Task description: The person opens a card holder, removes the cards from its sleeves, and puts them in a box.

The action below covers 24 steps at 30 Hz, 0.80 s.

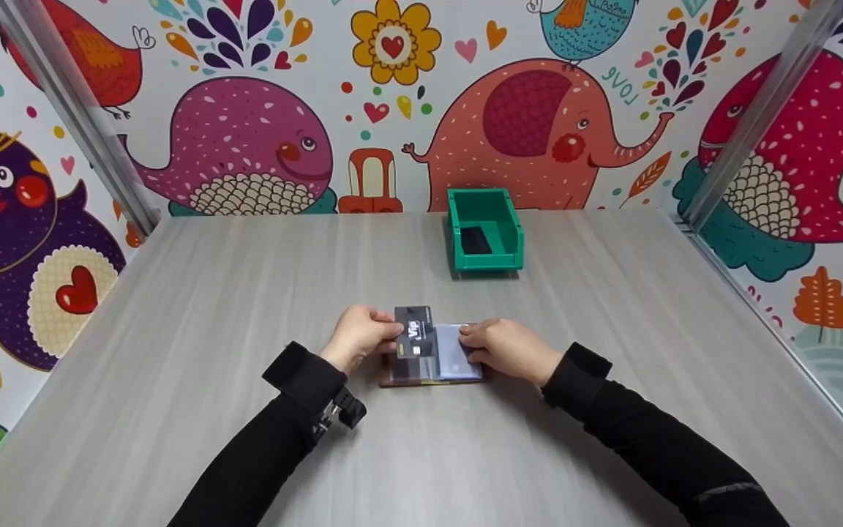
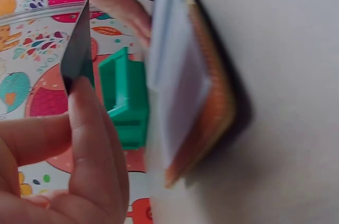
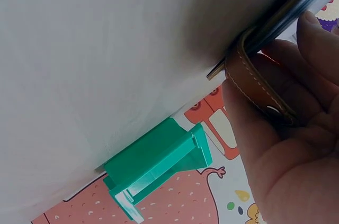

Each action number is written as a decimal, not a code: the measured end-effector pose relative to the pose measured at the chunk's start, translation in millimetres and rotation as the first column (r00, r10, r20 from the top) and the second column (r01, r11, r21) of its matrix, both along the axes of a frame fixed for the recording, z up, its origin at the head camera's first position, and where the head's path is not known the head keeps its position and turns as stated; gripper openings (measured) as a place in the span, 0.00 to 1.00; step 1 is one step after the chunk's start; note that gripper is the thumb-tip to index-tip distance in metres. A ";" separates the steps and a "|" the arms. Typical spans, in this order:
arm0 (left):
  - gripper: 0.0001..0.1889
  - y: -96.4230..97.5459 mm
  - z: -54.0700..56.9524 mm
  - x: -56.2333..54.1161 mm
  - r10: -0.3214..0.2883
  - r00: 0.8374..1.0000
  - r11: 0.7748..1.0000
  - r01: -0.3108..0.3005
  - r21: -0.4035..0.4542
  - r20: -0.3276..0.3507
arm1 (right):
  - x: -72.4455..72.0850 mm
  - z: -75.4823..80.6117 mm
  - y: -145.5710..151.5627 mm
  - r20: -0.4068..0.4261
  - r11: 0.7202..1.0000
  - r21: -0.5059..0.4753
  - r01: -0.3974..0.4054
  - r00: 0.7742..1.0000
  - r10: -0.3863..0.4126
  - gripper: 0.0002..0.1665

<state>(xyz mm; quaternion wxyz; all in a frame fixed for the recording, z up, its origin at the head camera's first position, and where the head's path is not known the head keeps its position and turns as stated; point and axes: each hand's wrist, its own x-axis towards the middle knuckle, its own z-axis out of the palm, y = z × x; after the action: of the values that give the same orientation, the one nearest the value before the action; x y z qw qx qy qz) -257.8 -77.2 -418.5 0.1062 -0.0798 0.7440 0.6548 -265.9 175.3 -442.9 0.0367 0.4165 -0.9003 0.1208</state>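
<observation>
Head view: left hand (image 1: 360,337) pinches card (image 1: 414,327); right hand (image 1: 515,351) grips wallet (image 1: 408,372); tilting could snag the card against plastic sleeves (image 1: 456,356).

The card (image 1: 414,333) is dark grey, the wallet (image 2: 216,108) brown, the bin (image 1: 489,262) green.

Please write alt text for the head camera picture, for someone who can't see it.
A person's left hand pinches a dark Vip card over an open card holder while the right hand grips its right edge. Beyond, a green bin stands on the table before a cartoon-animal wall.
</observation>
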 end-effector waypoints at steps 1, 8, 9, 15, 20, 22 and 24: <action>0.10 -0.2 2.3 -0.1 0.001 1.000 1.000 -0.001 0.007 -0.003 | -0.1 0.2 0.0 0.003 1.000 0.001 0.001 1.000 -0.001 0.18; 0.10 -1.0 12.9 1.4 0.000 1.000 0.999 0.001 0.037 -0.022 | -1.3 0.0 1.4 0.014 1.000 -0.021 -0.016 1.000 0.016 0.17; 0.10 -1.1 14.3 2.0 -0.002 1.000 0.999 0.003 0.047 -0.024 | -1.7 -0.2 1.6 0.016 1.000 -0.026 -0.018 1.000 0.019 0.17; 0.10 -1.2 19.5 3.1 -0.014 1.000 0.996 0.016 0.091 -0.023 | -3.5 -0.6 1.3 0.026 0.999 -0.032 -0.024 0.999 0.025 0.18; 0.08 -1.1 19.6 1.6 -0.030 0.999 0.993 0.032 0.112 -0.027 | -2.8 0.7 2.8 0.042 0.999 -0.035 -0.034 0.999 0.035 0.19; 0.07 -0.8 19.4 1.2 -0.035 0.999 0.992 0.038 0.122 -0.027 | -2.4 1.6 3.7 0.053 0.998 -0.038 -0.040 0.998 0.042 0.19; 0.07 -0.4 19.7 1.0 -0.037 0.999 0.991 0.040 0.125 -0.027 | -2.2 2.6 4.9 0.065 0.998 -0.039 -0.044 0.997 0.046 0.19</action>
<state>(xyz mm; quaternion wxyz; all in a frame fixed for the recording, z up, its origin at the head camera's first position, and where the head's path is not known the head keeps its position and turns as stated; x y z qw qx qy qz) -256.9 -77.5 -398.8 0.1143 -0.0506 0.7041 0.6990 -268.1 180.2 -440.3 0.0121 0.4317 -0.8890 0.1523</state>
